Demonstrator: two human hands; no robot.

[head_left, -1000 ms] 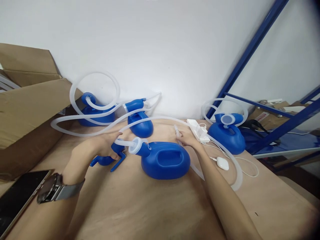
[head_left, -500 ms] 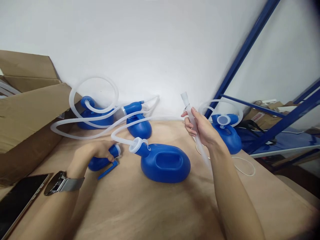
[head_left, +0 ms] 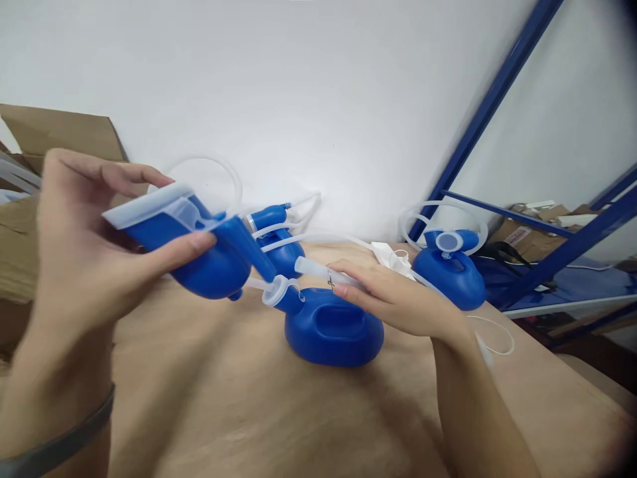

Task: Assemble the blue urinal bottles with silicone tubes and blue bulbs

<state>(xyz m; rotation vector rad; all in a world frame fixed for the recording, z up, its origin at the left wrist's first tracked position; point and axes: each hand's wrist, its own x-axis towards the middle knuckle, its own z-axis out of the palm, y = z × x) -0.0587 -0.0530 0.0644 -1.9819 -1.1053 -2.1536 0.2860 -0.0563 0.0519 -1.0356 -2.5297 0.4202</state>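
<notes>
My left hand [head_left: 84, 226] is raised close to the camera, gripping a blue plastic funnel [head_left: 199, 259] with a wide white rim [head_left: 149, 206]. My right hand [head_left: 393, 299] is shut on a clear plastic tube piece [head_left: 318, 270], whose end points left. That end sits just above a blue plastic urinal bottle [head_left: 333, 335] lying on the wooden table [head_left: 199, 398]. The bottle has a white cap [head_left: 276, 291] and a thin tube leading from it. The funnel partly hides the bottle's neck and a second bottle behind it.
Two more blue bottles with looped clear tubing [head_left: 450, 279] [head_left: 281, 245] stand at the back against the white wall. A cardboard box [head_left: 30, 265] is at the left. A white power strip [head_left: 391, 255] and a blue metal shelf frame [head_left: 490, 113] are on the right.
My left hand has lifted the blue funnel off the table, up and left towards the camera. My right hand has swung the clear tube from upright to nearly level, moving it left over the central bottle.
</notes>
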